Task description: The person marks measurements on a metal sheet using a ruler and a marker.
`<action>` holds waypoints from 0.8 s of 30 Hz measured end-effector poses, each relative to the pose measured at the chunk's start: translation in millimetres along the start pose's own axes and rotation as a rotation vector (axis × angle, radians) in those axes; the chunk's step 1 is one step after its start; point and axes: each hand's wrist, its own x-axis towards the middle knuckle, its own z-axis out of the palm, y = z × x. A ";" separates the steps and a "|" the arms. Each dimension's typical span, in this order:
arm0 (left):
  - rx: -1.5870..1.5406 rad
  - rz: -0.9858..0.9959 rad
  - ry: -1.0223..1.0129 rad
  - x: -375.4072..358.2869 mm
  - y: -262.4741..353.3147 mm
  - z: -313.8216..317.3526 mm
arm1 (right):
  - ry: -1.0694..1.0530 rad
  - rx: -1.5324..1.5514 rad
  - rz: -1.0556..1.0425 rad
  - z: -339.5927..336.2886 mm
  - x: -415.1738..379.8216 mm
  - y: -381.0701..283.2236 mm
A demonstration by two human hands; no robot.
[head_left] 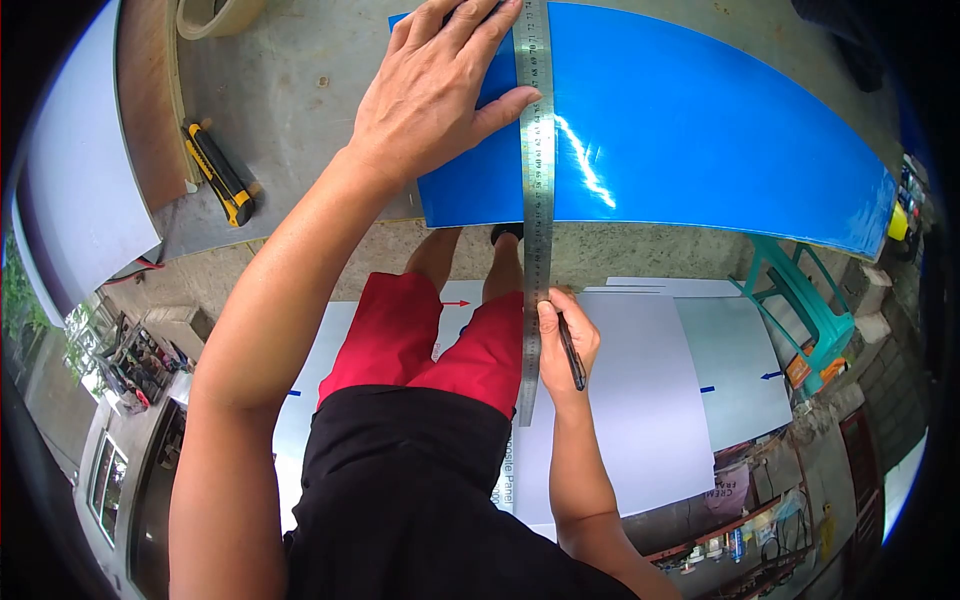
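Note:
A long steel ruler (537,150) lies across a glossy blue panel (690,120), its near end jutting out past the panel's edge. My left hand (440,85) rests flat on the panel's left part with fingers stretched out, the thumb and fingertips touching the ruler. Below the panel's near edge, my right hand (570,335) is closed, pinching the ruler's overhanging part at its right side. A dark pen (571,352) is held in the same hand. The far end of the ruler runs out of the top of the view.
A yellow and black utility knife (218,172) lies on the grey table (300,110) to the left. Behind it are a tape roll (215,18) and a brown board (150,110). White sheets (625,400) lean below, near a green plastic stool (805,300).

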 end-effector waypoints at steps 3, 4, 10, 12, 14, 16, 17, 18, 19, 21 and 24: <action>0.010 0.001 0.003 -0.4 -0.6 1.0 | 0.002 0.005 0.008 -0.2 -0.4 2.2; 0.017 0.002 0.006 -0.6 -0.9 1.4 | 0.002 0.005 0.009 0.1 -1.0 3.4; 0.019 0.007 0.012 -0.3 -1.5 2.1 | 0.019 -0.010 -0.006 -0.3 -1.2 2.7; 0.019 0.006 0.011 -0.4 -1.8 2.6 | 0.014 -0.006 -0.010 -0.2 -0.7 1.9; 0.019 0.004 0.011 -0.5 -1.6 3.2 | 0.015 -0.004 -0.012 -0.3 -1.0 2.4; 0.016 0.002 0.013 -0.5 -1.6 3.6 | 0.015 -0.002 -0.016 0.0 -0.8 3.2; 0.016 0.002 0.013 -0.6 -1.5 3.4 | 0.017 0.000 -0.013 -0.1 -1.1 3.9; 0.020 0.003 0.012 -0.7 -1.4 3.3 | 0.018 0.002 -0.010 -0.2 -1.4 4.5; 0.023 0.004 0.011 -0.9 -1.4 3.0 | 0.018 0.002 -0.011 0.0 -1.3 5.3; 0.019 0.001 0.009 -0.9 -1.1 2.6 | 0.021 -0.005 -0.016 0.2 -0.6 6.2; 0.014 -0.003 0.007 -0.5 -1.3 3.5 | 0.021 -0.013 -0.013 -0.3 -0.2 5.7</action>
